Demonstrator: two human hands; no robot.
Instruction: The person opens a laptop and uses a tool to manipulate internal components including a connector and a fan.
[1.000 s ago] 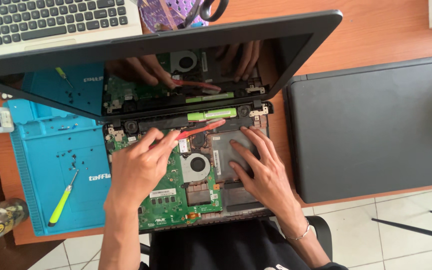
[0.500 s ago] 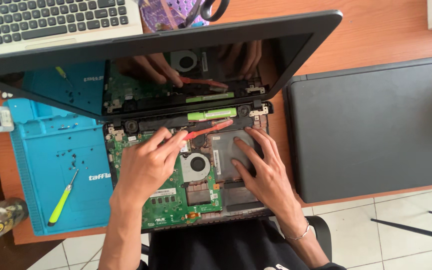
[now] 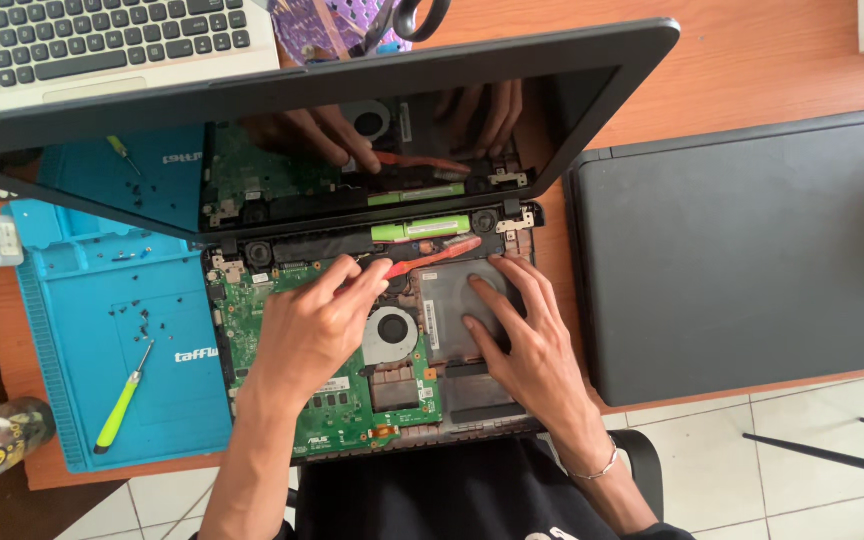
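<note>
Head view, left hand point(image 3: 317, 325) gripping red pry tool point(image 3: 430, 259), right hand point(image 3: 527, 345) on drive point(image 3: 452, 300)

Both forearms are bare, with no sleeves showing. The left hand point(image 3: 314, 325) wears nothing. The right hand point(image 3: 522, 340) has a thin silvery bracelet point(image 3: 602, 467) at its wrist. Dark clothing point(image 3: 452, 495) covers the lap at the near edge.
</note>
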